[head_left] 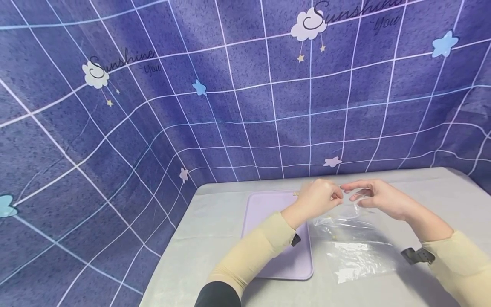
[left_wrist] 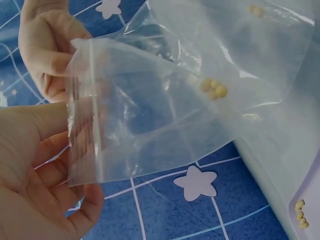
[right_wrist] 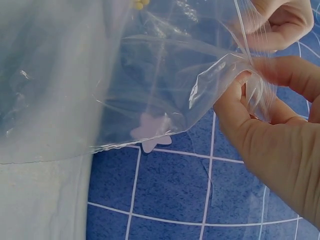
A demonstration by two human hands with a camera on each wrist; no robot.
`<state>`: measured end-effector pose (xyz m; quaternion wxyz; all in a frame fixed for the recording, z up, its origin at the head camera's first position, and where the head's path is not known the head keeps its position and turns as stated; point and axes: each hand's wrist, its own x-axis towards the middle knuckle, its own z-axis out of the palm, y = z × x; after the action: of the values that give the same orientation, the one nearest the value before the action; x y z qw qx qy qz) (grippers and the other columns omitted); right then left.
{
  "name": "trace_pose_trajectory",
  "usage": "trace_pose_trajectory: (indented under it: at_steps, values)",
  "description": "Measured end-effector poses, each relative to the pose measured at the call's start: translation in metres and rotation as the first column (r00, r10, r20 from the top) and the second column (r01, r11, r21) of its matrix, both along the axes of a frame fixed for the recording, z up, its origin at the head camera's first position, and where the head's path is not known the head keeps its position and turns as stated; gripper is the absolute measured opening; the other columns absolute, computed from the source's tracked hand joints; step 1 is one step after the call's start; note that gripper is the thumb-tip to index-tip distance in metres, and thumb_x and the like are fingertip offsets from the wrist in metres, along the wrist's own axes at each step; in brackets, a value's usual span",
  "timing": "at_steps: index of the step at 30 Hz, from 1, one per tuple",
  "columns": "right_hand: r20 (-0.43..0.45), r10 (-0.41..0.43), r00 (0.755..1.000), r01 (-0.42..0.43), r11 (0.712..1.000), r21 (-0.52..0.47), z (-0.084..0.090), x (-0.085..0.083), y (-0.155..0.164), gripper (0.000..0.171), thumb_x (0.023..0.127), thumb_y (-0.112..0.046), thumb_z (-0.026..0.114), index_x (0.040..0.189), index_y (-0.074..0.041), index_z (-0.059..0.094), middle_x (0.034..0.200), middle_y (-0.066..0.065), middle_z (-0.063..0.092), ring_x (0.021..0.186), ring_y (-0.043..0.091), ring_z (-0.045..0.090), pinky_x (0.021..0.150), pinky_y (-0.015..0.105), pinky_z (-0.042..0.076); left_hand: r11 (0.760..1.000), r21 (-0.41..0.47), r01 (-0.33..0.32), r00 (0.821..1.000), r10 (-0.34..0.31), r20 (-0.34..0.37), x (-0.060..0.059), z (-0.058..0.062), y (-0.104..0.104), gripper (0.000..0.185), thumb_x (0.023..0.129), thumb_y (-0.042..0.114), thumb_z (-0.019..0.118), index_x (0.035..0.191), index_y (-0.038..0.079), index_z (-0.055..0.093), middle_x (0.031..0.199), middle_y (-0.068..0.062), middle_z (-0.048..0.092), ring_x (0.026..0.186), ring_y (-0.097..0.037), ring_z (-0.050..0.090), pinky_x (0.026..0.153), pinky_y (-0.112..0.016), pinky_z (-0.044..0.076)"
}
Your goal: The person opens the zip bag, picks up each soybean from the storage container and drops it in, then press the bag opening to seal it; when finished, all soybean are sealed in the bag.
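While both hands meet above the far part of the table, the left hand point(head_left: 318, 198) and the right hand point(head_left: 377, 197) each pinch the zip-strip edge of a clear plastic zip bag point(head_left: 350, 238), thumbs and fingertips curled on the top rim. Bag hangs from the grip and drapes toward the person, its lower end lying on the pale grey tablecloth point(head_left: 215, 238) between the forearms. Left-wrist view: a small cluster of yellowish round beads point(left_wrist: 213, 89) sits inside the bag, just past the left fingers point(left_wrist: 85, 205); a few more by the bag's far corner. Under the left forearm lies a flat lilac rounded-corner tray point(head_left: 268, 204), its right edge touching or under the bag, can't tell which. Some beads point(left_wrist: 301, 214) rest on the tray corner. Open cloth left of the left hand and right of the right hand; table's far edge is just beyond the fingertips. Backdrop behind and to the left: blue grid-pattern fabric point(head_left: 153, 106) with stars and clouds, close to the table.
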<state>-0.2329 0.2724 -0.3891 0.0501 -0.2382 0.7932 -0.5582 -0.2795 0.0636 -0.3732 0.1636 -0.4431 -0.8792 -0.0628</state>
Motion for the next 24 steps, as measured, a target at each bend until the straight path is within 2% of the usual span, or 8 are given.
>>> trace_pose_trajectory:
  at_steps: [3,7,10,13,15,18,21,24]
  values:
    - [0.004,0.000,1.000,0.000,1.000,-0.005,-0.001,0.000,0.000,0.057,0.076,0.011,0.058,0.131,0.015,0.043,0.121,-0.015,0.060,0.100,0.013,0.064,0.081,0.026,0.054,1.000,0.001,0.011,1.000,-0.011,-0.011,0.000,-0.001,0.000,0.012,0.084,0.038,0.070,0.094,0.032,0.073,0.089,0.021,0.067,0.077,0.009,0.058,0.064,-0.007,0.042]
    - [0.009,-0.011,1.000,0.011,1.000,0.001,-0.001,0.000,0.000,0.057,0.076,0.010,0.059,0.131,0.014,0.044,0.122,-0.009,0.061,0.100,0.013,0.064,0.081,0.026,0.054,0.998,0.057,0.007,1.000,-0.007,-0.004,-0.004,0.004,-0.004,0.016,0.083,0.038,0.071,0.097,0.030,0.073,0.088,0.019,0.066,0.077,0.005,0.058,0.062,-0.008,0.041]
    - [0.003,-0.015,1.000,0.015,1.000,0.014,0.000,0.000,0.001,0.057,0.076,0.010,0.059,0.131,0.013,0.045,0.123,-0.008,0.061,0.100,0.011,0.063,0.082,0.025,0.053,0.992,0.116,-0.059,0.998,0.056,0.027,-0.015,0.011,-0.011,0.017,0.083,0.039,0.070,0.098,0.032,0.071,0.089,0.019,0.065,0.077,0.003,0.058,0.058,-0.012,0.041]
    - [-0.002,-0.015,1.000,0.015,1.000,0.021,0.001,0.000,0.001,0.057,0.076,0.010,0.059,0.131,0.013,0.045,0.120,-0.016,0.060,0.099,0.008,0.063,0.082,0.024,0.053,0.973,0.184,-0.140,0.986,0.119,0.118,-0.034,0.015,-0.020,0.015,0.083,0.038,0.071,0.096,0.031,0.071,0.087,0.020,0.066,0.074,0.004,0.058,0.055,-0.014,0.041]
    - [0.001,-0.017,1.000,0.017,1.000,0.026,0.002,0.000,0.002,0.057,0.076,0.010,0.059,0.131,0.012,0.045,0.117,-0.023,0.059,0.099,0.006,0.062,0.082,0.024,0.053,0.959,0.217,-0.183,0.972,0.145,0.183,-0.051,0.012,-0.028,0.012,0.083,0.035,0.071,0.093,0.030,0.071,0.085,0.019,0.067,0.073,0.005,0.058,0.056,-0.014,0.042]
    - [0.007,-0.021,1.000,0.021,0.999,0.029,0.002,0.000,0.003,0.058,0.076,0.010,0.059,0.132,0.012,0.045,0.115,-0.025,0.058,0.099,0.004,0.062,0.082,0.024,0.053,0.938,0.223,-0.267,0.942,0.205,0.266,-0.077,-0.001,-0.040,0.007,0.083,0.032,0.072,0.089,0.028,0.071,0.081,0.018,0.068,0.070,0.004,0.058,0.056,-0.016,0.045]
    - [0.015,-0.022,1.000,0.022,0.999,0.034,0.002,0.000,0.003,0.058,0.076,0.010,0.059,0.132,0.011,0.045,0.116,-0.025,0.058,0.099,0.004,0.061,0.082,0.024,0.053,0.916,0.173,-0.362,0.900,0.295,0.321,-0.097,-0.021,-0.051,0.005,0.082,0.031,0.073,0.086,0.028,0.072,0.080,0.016,0.069,0.072,0.000,0.060,0.058,-0.020,0.047]
    - [0.012,-0.024,1.000,0.023,0.999,0.038,0.001,0.001,0.002,0.057,0.076,0.010,0.060,0.132,0.011,0.046,0.116,-0.025,0.058,0.099,0.004,0.061,0.082,0.023,0.052,0.905,0.100,-0.414,0.862,0.354,0.362,-0.111,-0.041,-0.060,0.005,0.080,0.028,0.073,0.085,0.026,0.073,0.083,0.013,0.071,0.077,-0.005,0.064,0.065,-0.024,0.049]
